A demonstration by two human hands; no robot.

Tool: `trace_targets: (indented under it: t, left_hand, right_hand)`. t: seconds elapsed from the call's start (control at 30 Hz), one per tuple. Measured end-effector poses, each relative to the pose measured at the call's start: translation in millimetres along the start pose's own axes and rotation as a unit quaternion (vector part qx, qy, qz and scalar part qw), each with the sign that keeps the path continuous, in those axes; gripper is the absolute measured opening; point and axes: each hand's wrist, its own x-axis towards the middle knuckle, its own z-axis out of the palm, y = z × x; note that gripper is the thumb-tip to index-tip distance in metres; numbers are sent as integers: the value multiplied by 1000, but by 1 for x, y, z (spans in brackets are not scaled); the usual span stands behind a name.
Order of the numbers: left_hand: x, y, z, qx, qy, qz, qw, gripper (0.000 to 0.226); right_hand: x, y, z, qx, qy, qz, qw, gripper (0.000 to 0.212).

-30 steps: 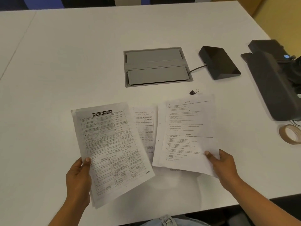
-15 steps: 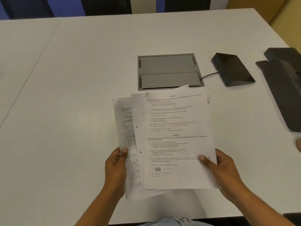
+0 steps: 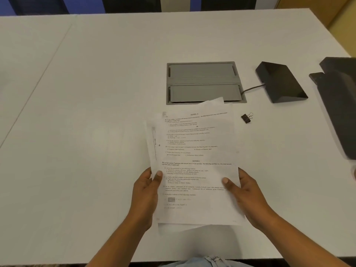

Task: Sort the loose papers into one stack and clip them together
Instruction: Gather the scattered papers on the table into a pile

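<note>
- My left hand (image 3: 146, 193) pinches the papers (image 3: 196, 166) at their nine o'clock edge, thumb on top, fingers hidden beneath.
- The sheets overlap unevenly, corners poking out at twelve o'clock, so I judge both hands are there to square them.
- My right hand (image 3: 244, 197) clamps the three o'clock edge likewise, thumb over.
- The binder clip (image 3: 246, 118) lies on the table (image 3: 86, 112) at two o'clock from the stack, untouched, close by for clipping.
</note>
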Motion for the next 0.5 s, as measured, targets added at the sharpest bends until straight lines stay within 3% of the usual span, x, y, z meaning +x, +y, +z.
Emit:
trace_targets:
  t: [0.13, 0.23, 0.37, 0.5]
  left_hand:
    - [1, 0, -10, 7, 33, 13, 999, 20]
    - [3, -1, -23, 16, 61, 17, 998, 21]
    - [6, -9, -43, 25, 100, 10, 995, 21]
    - [6, -16, -63, 16, 125, -1, 992, 21]
  right_hand:
    - [6, 3, -1, -15, -27, 25, 999, 27]
    - [22, 20, -11, -91, 53, 52, 993, 23]
    - [45, 59, -33, -298, 193, 96, 930, 51]
    - [56, 82, -40, -408, 215, 203, 864, 83]
